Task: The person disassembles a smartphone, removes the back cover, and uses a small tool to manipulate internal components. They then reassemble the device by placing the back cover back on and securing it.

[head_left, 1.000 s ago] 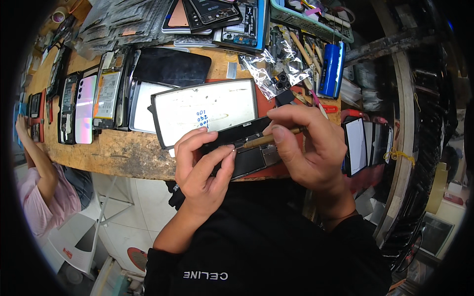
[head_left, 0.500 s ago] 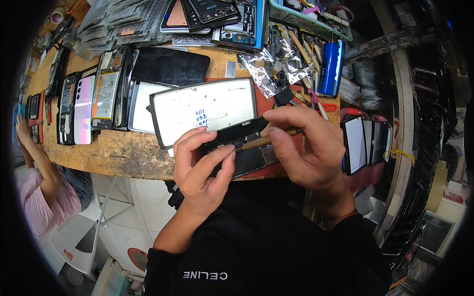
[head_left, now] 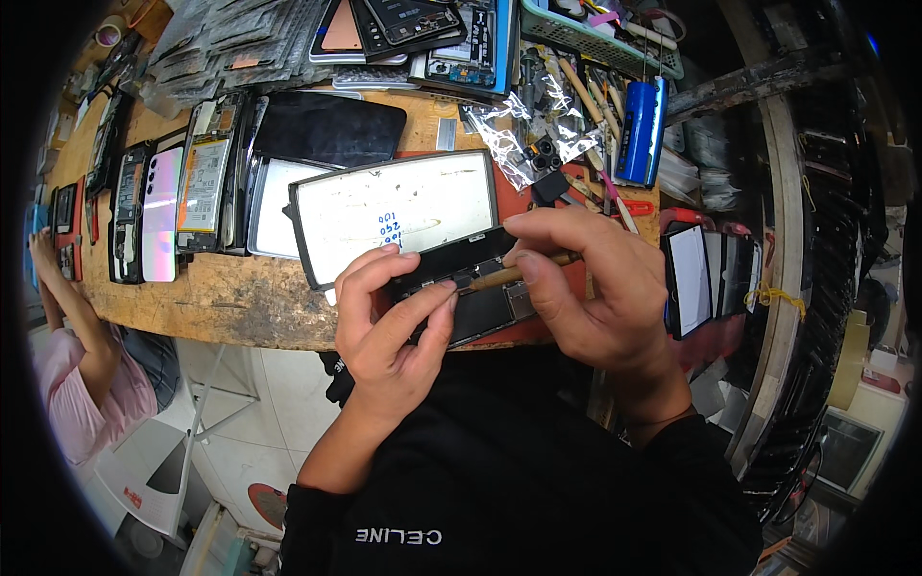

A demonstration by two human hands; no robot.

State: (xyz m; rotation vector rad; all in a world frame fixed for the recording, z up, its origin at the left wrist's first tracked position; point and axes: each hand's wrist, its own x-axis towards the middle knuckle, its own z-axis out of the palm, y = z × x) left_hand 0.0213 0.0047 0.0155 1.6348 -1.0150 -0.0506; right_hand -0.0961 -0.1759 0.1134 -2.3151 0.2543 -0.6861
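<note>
An opened phone (head_left: 485, 312) with a dark inner frame lies tilted at the bench's front edge. My left hand (head_left: 384, 331) is closed on its left end, with a fingertip pressed on the parts inside. In my right hand (head_left: 610, 288) is a thin wooden stick tool (head_left: 497, 277), which passes behind the thumb. Its tip meets the phone's inner parts beside my left fingertip. My right index finger and thumb curl near the phone's far right edge. The fingers hide much of the phone's left end.
Beyond the phone lies a white board (head_left: 442, 187) with a dark rim. Several opened phones (head_left: 204, 182) stand to the left, and a black screen panel (head_left: 331, 127) lies behind. A blue cylinder (head_left: 639, 130) and a green basket (head_left: 595, 43) are at the right. Far left, another person's arm (head_left: 72, 293) reaches the bench.
My right hand and the wooden stick tool have shifted very slightly left. My left hand and the phone look nearly unchanged.
</note>
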